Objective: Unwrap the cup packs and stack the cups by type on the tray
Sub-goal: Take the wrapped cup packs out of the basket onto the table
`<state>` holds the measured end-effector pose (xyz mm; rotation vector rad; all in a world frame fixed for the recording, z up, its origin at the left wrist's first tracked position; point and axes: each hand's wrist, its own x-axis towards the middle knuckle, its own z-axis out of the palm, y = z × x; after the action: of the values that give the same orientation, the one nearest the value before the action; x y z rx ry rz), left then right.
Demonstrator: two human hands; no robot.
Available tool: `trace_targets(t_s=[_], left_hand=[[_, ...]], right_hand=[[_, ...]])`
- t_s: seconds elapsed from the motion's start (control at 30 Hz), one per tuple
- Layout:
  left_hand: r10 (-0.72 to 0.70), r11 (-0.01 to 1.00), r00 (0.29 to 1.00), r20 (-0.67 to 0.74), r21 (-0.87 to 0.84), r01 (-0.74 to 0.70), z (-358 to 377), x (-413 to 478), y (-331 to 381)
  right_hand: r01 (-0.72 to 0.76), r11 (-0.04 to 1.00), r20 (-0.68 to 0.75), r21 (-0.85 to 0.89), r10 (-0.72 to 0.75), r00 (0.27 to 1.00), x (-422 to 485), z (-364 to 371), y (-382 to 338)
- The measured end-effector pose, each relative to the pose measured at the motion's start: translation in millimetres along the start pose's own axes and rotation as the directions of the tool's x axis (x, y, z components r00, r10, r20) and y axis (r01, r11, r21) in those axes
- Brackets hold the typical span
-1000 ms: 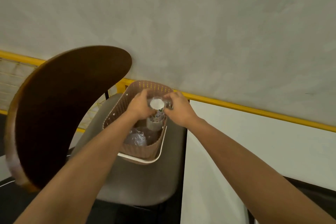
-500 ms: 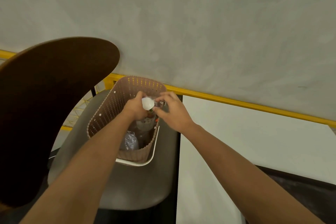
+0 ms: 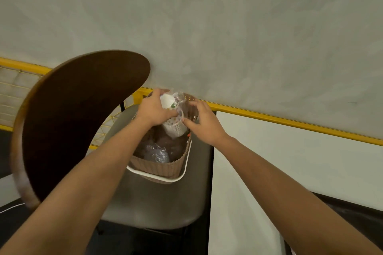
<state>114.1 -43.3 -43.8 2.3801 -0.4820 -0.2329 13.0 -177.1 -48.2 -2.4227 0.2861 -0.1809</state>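
A stack of white printed paper cups (image 3: 173, 124) in clear plastic wrap is held tilted over a brown ribbed basket (image 3: 163, 166). My left hand (image 3: 154, 111) grips the upper part of the stack. My right hand (image 3: 202, 122) pinches the loose clear wrap (image 3: 179, 97) at the stack's right side. Crumpled clear plastic (image 3: 156, 153) lies at the bottom of the basket. No tray is in view.
The basket stands on the grey seat (image 3: 157, 201) of a chair with a dark brown curved backrest (image 3: 78, 118) at the left. A grey wall with a yellow rail (image 3: 290, 122) runs behind. A white panel (image 3: 290, 172) stands to the right.
Both hands have lifted the cup pack higher out of the basket and tilted it. The clear wrap now stands loose above the cups. The head camera has shifted.
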Motion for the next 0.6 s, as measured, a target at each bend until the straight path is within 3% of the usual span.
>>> trace_targets(t_s=[0.33, 0.6], left_hand=[[0.104, 0.987, 0.981, -0.162, -0.102, -0.121, -63, -57, 49], [0.27, 0.957, 0.952, -0.144, -0.066, -0.281, -78, -114, 112]], right_hand=[[0.139, 0.984, -0.1, 0.113, -0.128, 0.987, -26, -39, -56], [0.285, 0.956, -0.206, 0.072, -0.265, 0.942, -77, -97, -78]])
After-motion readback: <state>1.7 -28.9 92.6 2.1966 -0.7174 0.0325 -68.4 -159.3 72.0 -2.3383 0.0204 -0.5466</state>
